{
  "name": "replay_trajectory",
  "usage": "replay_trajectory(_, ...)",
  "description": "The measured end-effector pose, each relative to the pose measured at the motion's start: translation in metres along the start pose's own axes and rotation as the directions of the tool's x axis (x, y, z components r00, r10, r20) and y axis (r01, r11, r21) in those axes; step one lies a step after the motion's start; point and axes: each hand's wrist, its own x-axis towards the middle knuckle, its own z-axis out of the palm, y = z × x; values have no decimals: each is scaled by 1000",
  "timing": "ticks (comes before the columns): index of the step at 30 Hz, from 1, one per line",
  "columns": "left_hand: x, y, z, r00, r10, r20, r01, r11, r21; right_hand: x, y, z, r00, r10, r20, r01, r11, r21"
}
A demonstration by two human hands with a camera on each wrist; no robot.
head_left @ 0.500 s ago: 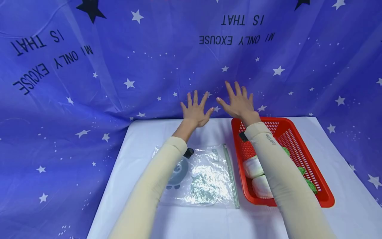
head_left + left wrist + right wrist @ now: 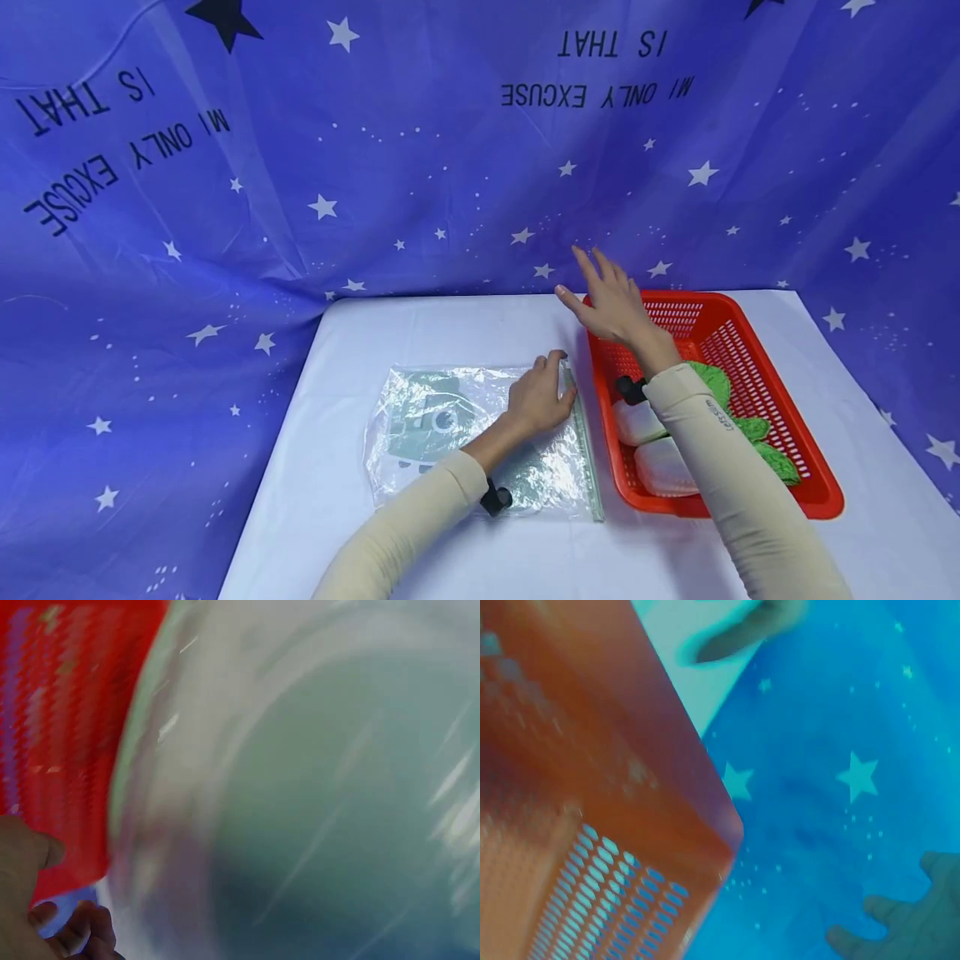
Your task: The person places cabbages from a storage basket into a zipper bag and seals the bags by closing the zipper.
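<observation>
A clear zip bag [image 2: 420, 417] with a green cartoon print lies flat on the white table. My left hand [image 2: 538, 398] is over its right part, near the green zip edge [image 2: 589, 467]; its fingers are loosely bent and nothing is seen between them. Whether they touch the plastic I cannot tell. Above the far left corner of a red basket [image 2: 780, 383] my right hand [image 2: 611, 308] hovers with fingers spread, holding nothing. Inside the basket lie Chinese cabbages with white stalks [image 2: 663, 468] and green leaves [image 2: 708, 383], partly hidden by the right forearm.
A blue cloth [image 2: 420, 167] with stars and lettering hangs behind the table and along its sides. The white tabletop [image 2: 322, 467] shows to the left of the bag. Each wrist carries a small black camera [image 2: 497, 498].
My left hand has come down and nearer from beyond the bag to its zip side. My right hand has lowered slightly and shifted right, still spread.
</observation>
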Motion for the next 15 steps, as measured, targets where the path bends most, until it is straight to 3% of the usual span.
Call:
replay_trajectory(3, -14, 6, 18, 998, -47, 33, 48, 998, -43, -11, -3, 8, 1000, -25, 10, 25, 999, 28)
replay_trajectory(8, -23, 12, 36, 990, -124, 66, 118, 990, 82, -28, -11, 17, 997, -79, 14, 78, 995, 54)
replay_trajectory(12, -25, 14, 38, 986, -146, 85, 128, 974, 189, -39, -19, 18, 993, -114, 15, 112, 991, 72)
replay_trajectory(15, -26, 11, 33, 982, -160, 100, 143, 977, 158, -48, -22, 18, 990, -139, 11, 138, 988, 77)
